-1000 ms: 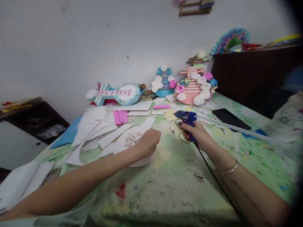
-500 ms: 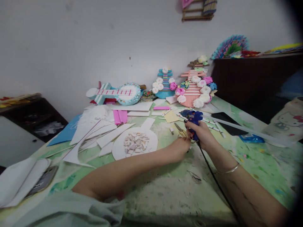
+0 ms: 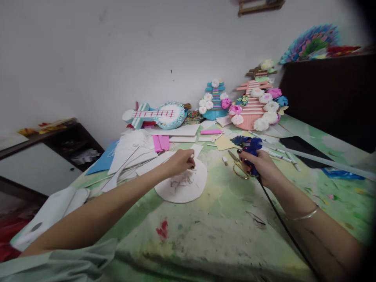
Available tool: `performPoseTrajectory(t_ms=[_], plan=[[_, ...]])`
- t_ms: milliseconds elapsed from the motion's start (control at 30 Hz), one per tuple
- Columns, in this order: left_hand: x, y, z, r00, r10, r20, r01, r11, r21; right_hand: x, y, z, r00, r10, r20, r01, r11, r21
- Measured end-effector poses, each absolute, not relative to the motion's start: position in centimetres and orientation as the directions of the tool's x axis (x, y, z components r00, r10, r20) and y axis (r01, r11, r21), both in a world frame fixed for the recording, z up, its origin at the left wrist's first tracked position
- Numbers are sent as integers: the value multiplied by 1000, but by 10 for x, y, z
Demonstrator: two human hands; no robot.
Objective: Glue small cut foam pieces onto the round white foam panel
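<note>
My right hand [image 3: 260, 164] is wrapped round a blue glue gun [image 3: 252, 147], whose nozzle points left and whose long clear glue stick sticks out to the right. Over a round white board [image 3: 194, 192], my left hand [image 3: 184, 161] has its fingers pressed together; what they hold, if anything, is too small to make out. Below that hand lies a heap of small pale pieces [image 3: 180, 181], partly hidden by the hand and forearm. Gold-handled scissors [image 3: 241, 170] lie just left of the glue gun, and a small white piece [image 3: 225, 160] is near their blades.
Decorated instrument models [image 3: 216, 100] stand along the wall. White sheets [image 3: 129, 152] and pink paper [image 3: 161, 143] lie at the back left. White pens [image 3: 282, 156], a black tablet [image 3: 304, 150] and tweezers [image 3: 257, 219] are on the right. The gun's black cord [image 3: 282, 223] runs to the front edge.
My left hand has moved left, from beside the glue gun to above the heap on the round board. The view has shifted, while my right hand keeps its hold on the glue gun.
</note>
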State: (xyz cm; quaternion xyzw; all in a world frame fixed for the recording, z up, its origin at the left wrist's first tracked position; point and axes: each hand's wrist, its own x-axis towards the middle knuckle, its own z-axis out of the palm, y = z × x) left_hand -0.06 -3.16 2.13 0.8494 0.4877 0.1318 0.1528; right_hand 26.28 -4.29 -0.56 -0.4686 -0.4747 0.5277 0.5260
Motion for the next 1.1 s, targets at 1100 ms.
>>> performPoseTrajectory(t_ms=[1100], plan=[[-13, -28, 19, 563, 826, 30, 804, -556, 213, 260, -45, -10, -65, 998, -8, -28, -10, -1000]])
